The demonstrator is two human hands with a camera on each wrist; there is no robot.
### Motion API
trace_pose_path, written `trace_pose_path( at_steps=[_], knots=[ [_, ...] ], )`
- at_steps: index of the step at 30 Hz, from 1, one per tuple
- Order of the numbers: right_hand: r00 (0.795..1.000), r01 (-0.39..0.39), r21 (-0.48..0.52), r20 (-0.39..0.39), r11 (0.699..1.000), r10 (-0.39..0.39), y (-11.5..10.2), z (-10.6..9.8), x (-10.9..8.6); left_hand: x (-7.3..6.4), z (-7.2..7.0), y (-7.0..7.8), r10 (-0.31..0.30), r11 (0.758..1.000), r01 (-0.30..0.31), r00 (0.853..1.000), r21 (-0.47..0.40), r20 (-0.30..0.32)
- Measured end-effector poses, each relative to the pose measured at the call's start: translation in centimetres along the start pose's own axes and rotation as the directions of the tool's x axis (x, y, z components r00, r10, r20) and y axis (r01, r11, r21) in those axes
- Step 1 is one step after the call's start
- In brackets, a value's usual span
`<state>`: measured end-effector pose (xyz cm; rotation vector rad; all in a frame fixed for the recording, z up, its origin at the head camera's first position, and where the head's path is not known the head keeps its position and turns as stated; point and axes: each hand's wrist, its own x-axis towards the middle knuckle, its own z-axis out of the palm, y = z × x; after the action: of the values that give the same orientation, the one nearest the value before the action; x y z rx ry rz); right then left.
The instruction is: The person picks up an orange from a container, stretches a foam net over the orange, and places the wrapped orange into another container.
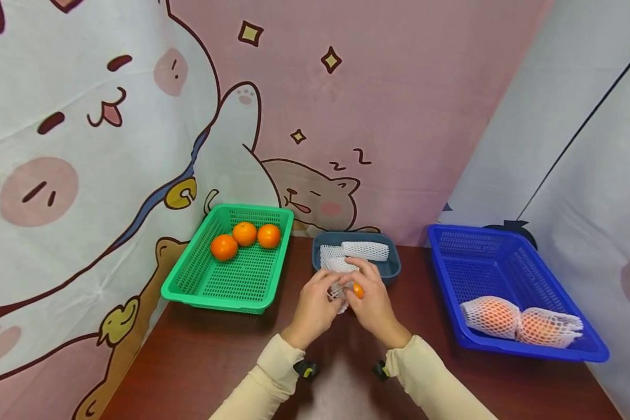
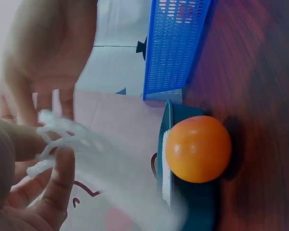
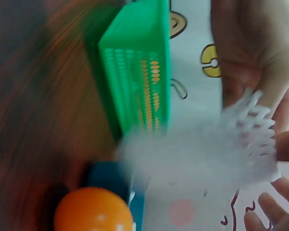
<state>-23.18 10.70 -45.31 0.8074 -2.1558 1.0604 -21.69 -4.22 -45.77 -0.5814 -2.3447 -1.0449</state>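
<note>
Over the table's middle, my left hand (image 1: 315, 306) and right hand (image 1: 373, 303) come together at a white foam net sleeve (image 2: 108, 163). In the left wrist view, the left thumb and fingers pinch the sleeve's open end. The right hand's fingers grip the same end in the right wrist view, with the sleeve's body (image 3: 183, 156) hanging away, blurred. A bare orange (image 2: 198, 149) sits on the table below the hands, in front of the small dark teal basin (image 1: 394, 269). From the head view, the hands hide most of the orange and part of the sleeve.
More white foam sleeves (image 1: 366, 251) lie in the basin. To the left stands a green basket (image 1: 217, 300) with three bare oranges (image 1: 244, 234). On the right, a blue basket (image 1: 454, 309) holds two net-wrapped fruits (image 1: 496, 317). A printed cloth (image 1: 399, 116) hangs behind.
</note>
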Motion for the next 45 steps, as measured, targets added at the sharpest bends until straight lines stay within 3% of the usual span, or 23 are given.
trace_pose_path(
  at_steps=[5,11,14,17,22,25,28,31,33,36,39,43,45],
  knots=[
    [0.998,0.026,-0.062,0.06,0.998,-0.023,1.1,-0.2,-0.6,-0.1,-0.2,0.1,0.007,0.998,-0.006,0.999,-0.055,0.033],
    [0.985,-0.108,-0.034,0.134,0.994,0.112,2.2,-0.4,-1.5,-0.4,-0.2,-0.2,0.005,0.979,0.012,0.996,-0.201,0.086],
    [0.974,-0.181,-0.012,0.135,0.983,0.181,2.9,-0.9,-2.2,-0.5,-0.6,-0.6,-0.011,0.974,0.045,0.989,-0.221,0.149],
    [0.964,-0.232,0.029,0.143,0.972,0.226,3.5,-1.7,-2.8,-0.4,-1.1,-1.1,-0.01,0.979,0.058,0.971,-0.196,0.238],
    [0.935,-0.285,0.089,0.243,0.954,0.256,4.0,-3.1,-3.4,-0.2,-1.8,-2.2,0.014,0.98,0.06,0.93,-0.19,0.368],
    [0.923,-0.309,0.128,0.28,0.942,0.264,3.2,-4.0,-3.5,-0.1,-2.0,-2.7,0.03,0.961,0.09,0.905,-0.261,0.423],
    [0.917,-0.334,0.201,0.296,0.921,0.267,2.0,-5.0,-3.3,-0.2,-1.4,-3.0,0.057,0.922,0.124,0.894,-0.367,0.445],
    [0.912,-0.35,0.221,0.303,0.91,0.277,2.0,-5.5,-3.4,-0.4,-0.2,-2.8,0.058,0.872,0.165,0.9,-0.461,0.431],
    [0.912,-0.337,0.156,0.298,0.929,0.281,2.9,-5.5,-3.6,-0.5,0.8,-2.4,0.056,0.859,0.162,0.914,-0.486,0.402],
    [0.921,-0.294,-0.003,0.267,0.956,0.284,4.2,-5.3,-3.8,-0.5,1.8,-1.8,0.039,0.873,0.145,0.931,-0.465,0.362],
    [0.927,-0.261,-0.123,0.244,0.957,0.285,4.4,-5.2,-3.6,-0.2,2.4,-1.4,0.019,0.893,0.126,0.948,-0.432,0.317],
    [0.931,-0.252,-0.185,0.221,0.95,0.29,4.5,-5.3,-3.4,0.5,3.3,-1.9,-0.068,0.895,0.16,0.972,-0.417,0.226],
    [0.934,-0.25,-0.192,0.212,0.949,0.289,4.5,-5.3,-3.4,0.8,4.2,-2.6,-0.129,0.907,0.191,0.974,-0.374,0.184]
  ],
)
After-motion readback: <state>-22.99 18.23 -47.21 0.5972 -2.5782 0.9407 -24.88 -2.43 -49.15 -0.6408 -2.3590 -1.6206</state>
